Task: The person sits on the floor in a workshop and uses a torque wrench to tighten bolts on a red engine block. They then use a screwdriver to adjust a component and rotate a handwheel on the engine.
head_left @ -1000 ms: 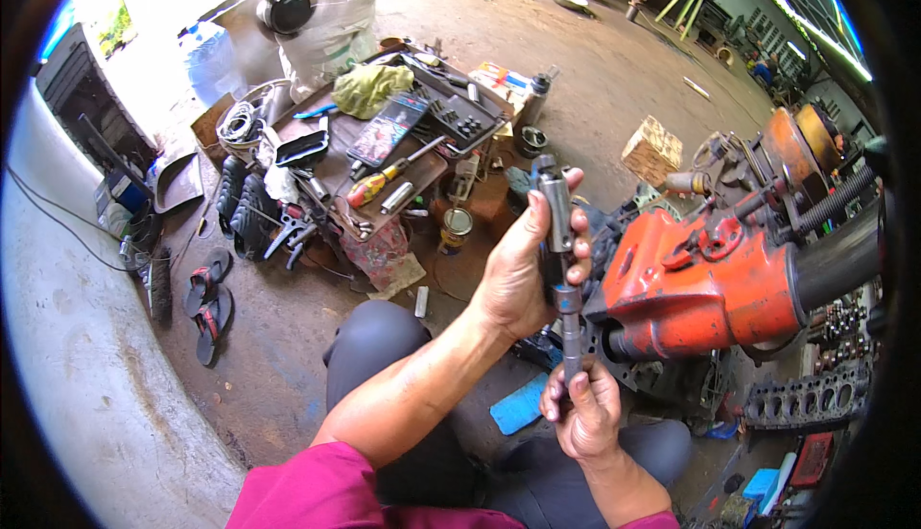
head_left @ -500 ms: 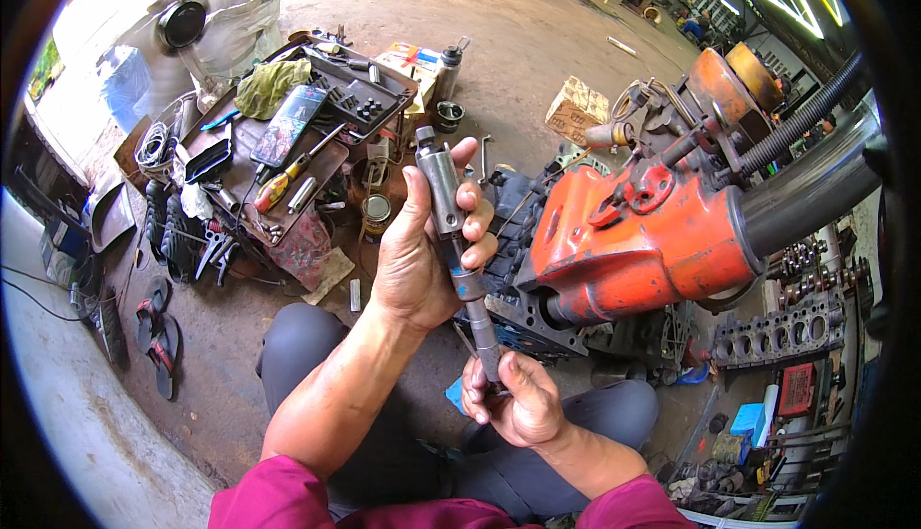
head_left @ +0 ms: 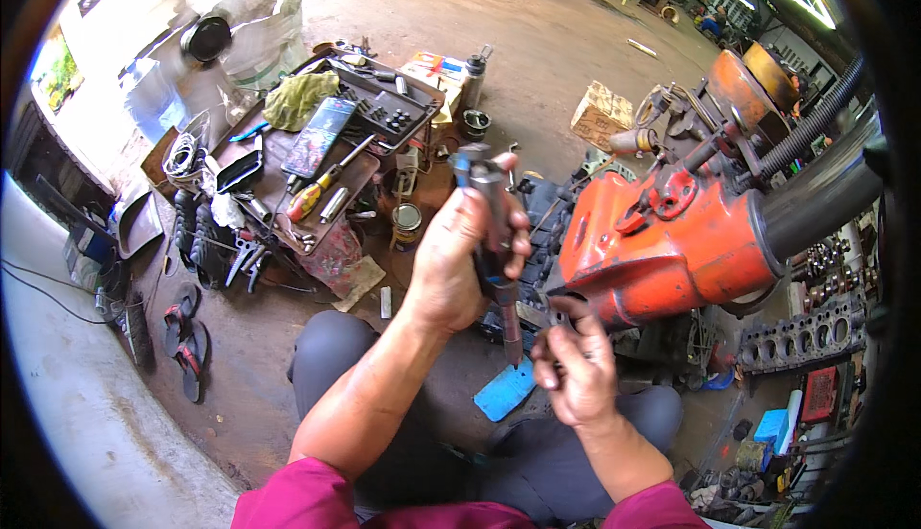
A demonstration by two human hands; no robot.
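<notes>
Near the orange machine (head_left: 662,251), the left hand (head_left: 449,275) wraps around a metal tube (head_left: 511,323). The right hand (head_left: 580,376) curls beside it; I can't tell its grip.

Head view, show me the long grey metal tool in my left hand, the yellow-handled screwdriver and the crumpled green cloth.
Long grey metal tool (head_left: 499,282), head view: dark middle section.
Yellow-handled screwdriver (head_left: 310,198), head view: handle.
Crumpled green cloth (head_left: 302,102), head view: centre of its folds.

Your left hand (head_left: 449,265): one long metal tool (head_left: 495,275), gripped. Your right hand (head_left: 580,371): fingers curled, near the tool's lower end. Beyond: orange metal housing (head_left: 662,251); yellow-handled screwdriver (head_left: 307,203); dark sandals (head_left: 193,361).
</notes>
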